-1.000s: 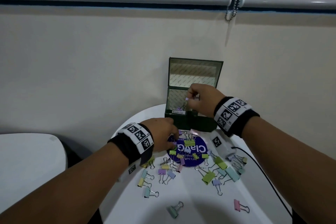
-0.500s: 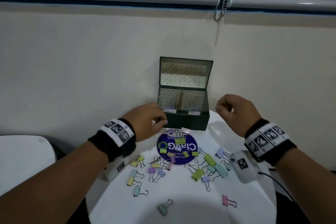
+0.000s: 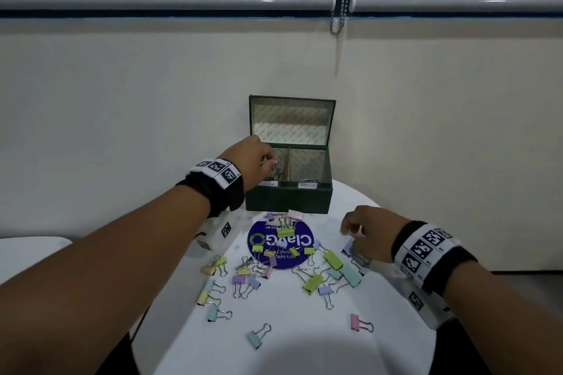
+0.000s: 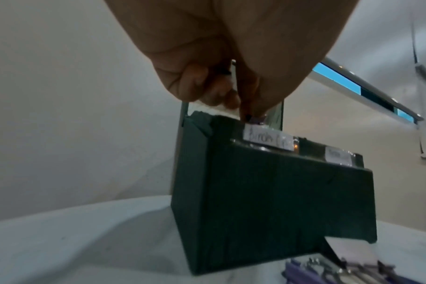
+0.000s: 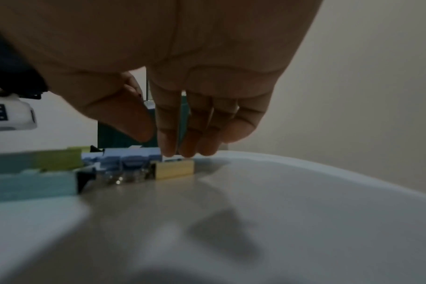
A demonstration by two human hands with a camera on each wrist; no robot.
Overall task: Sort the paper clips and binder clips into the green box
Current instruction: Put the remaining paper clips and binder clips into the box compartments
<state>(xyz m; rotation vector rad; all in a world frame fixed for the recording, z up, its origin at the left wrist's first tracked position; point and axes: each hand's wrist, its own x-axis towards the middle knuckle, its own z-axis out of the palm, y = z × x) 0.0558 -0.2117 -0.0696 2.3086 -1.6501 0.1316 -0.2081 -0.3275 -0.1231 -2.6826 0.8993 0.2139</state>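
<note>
The green box [image 3: 288, 198] stands open at the far edge of the round white tabletop [image 3: 304, 329], with its lid upright against the wall. A divider splits the inside into a left and a right compartment, and a small white label [image 4: 268, 139] is stuck on the front rim of each one.

The left hand [image 3: 254, 161] is over the left compartment. Its fingers are curled downward, and the grip is narrow on a small clip [image 3: 275, 172] with wire handles, held just above or inside this compartment. In the left wrist view the fingertips [image 4: 207, 92] are bunched together at the box rim, and something purple shows under them, but it is too blurred to tell more.

The right hand [image 3: 370, 234] is low over the right side of the tabletop, well apart from the box. Its fingers [image 5: 169, 134] point down with the thumb close beside them, and the tips are just above a yellow binder clip [image 5: 174, 169]. I cannot tell if the grip already touches a clip.

Many pastel binder clips [image 3: 313, 281] lie scattered on the tabletop in front of the box, some on a round blue sticker [image 3: 259, 240]. A pink one [image 3: 355, 322] and a mint one [image 3: 254, 339] lie alone, nearer to the person.
</note>
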